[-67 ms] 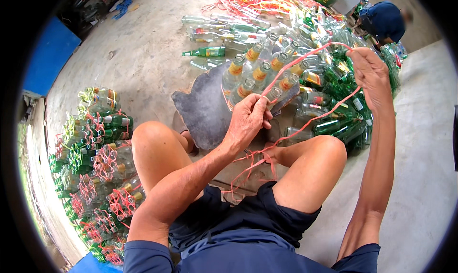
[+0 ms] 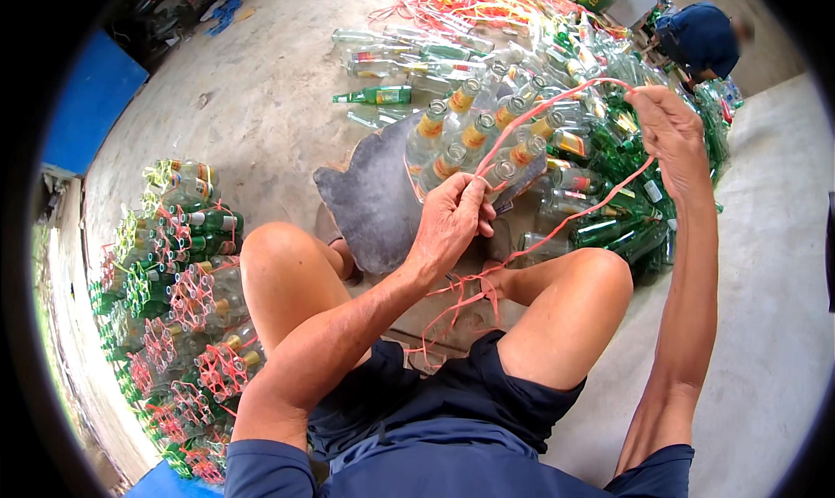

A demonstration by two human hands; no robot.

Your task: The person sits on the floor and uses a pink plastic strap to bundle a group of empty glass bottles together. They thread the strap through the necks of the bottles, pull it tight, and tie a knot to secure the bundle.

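Observation:
A cluster of clear glass bottles point(image 2: 476, 136) with yellow-orange neck labels stands upright on a dark, flat slab point(image 2: 370, 198) in front of my knees. My left hand point(image 2: 454, 215) is closed in a pinch on a red plastic strap point(image 2: 557, 100), right at the near side of the cluster. Raised to the right, my right hand point(image 2: 670, 128) grips the same strap, which arches between both hands. From the right hand the strap's loose length runs down to a tangle point(image 2: 465, 298) between my legs. The fingers of my left hand partly cover the nearest bottle.
Strapped bottle bundles point(image 2: 187, 315) are stacked at the left. Loose green and clear bottles point(image 2: 609, 211) pile up at the right, and more lie point(image 2: 409, 63) beyond the slab. A heap of red and yellow straps point(image 2: 461, 6) lies far back. Another person point(image 2: 700, 39) bends at the far right.
My right hand has shifted slightly to the left, with the strap arch moving along. My left hand stays almost still beside the bottles.

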